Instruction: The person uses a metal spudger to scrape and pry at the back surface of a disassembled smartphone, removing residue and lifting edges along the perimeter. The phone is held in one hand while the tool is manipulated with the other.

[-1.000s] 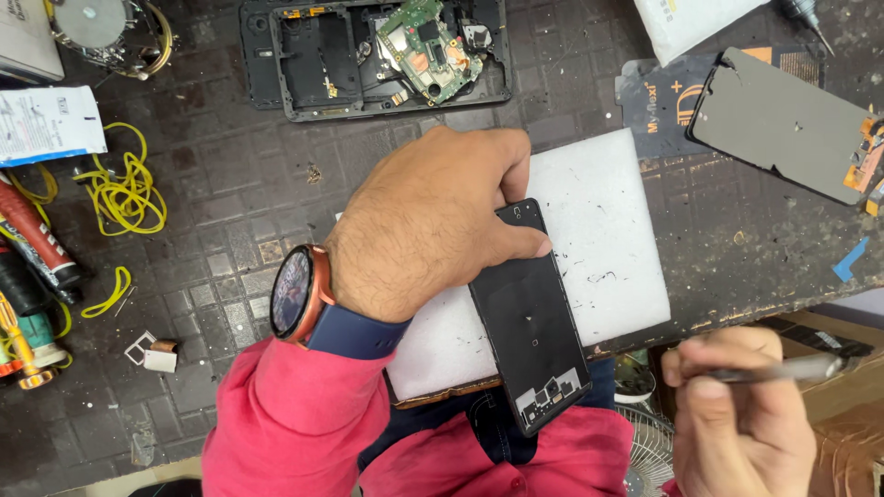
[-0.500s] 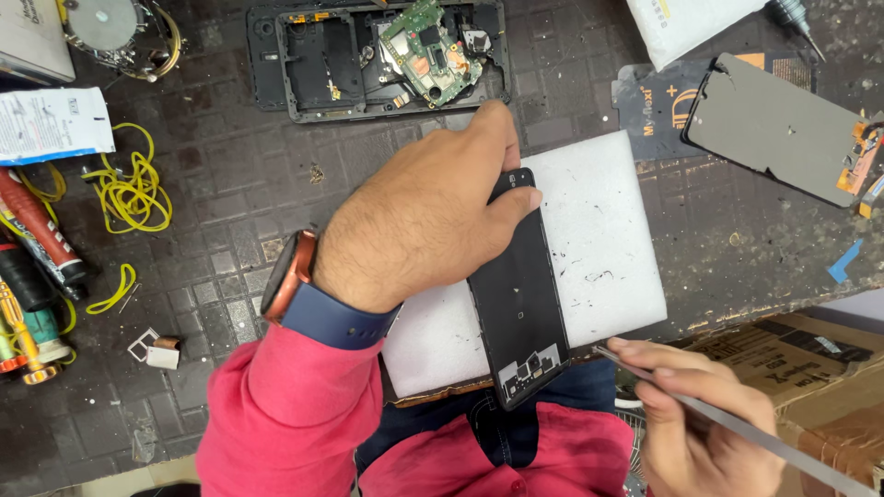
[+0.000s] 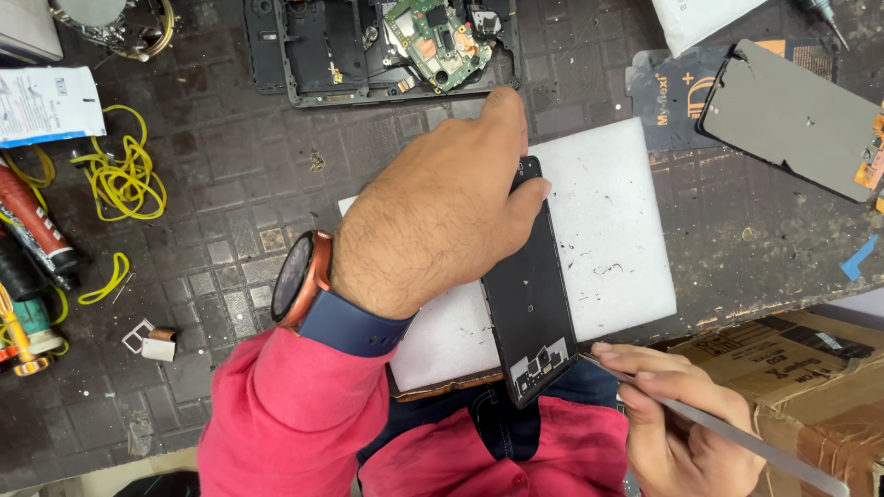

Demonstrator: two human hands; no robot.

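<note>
Right hand (image 3: 686, 423) nearest us pinches a thin metal blade (image 3: 709, 423), tip at the near end of the black phone frame (image 3: 529, 294). Left hand (image 3: 442, 212) lies over the frame, fingers gripping its far end, pressing it to the white foam pad (image 3: 608, 230). We judge prying barely begun. Beyond the frame: gutted phone body (image 3: 368, 46) with board, a separate screen panel (image 3: 792, 115).
</note>
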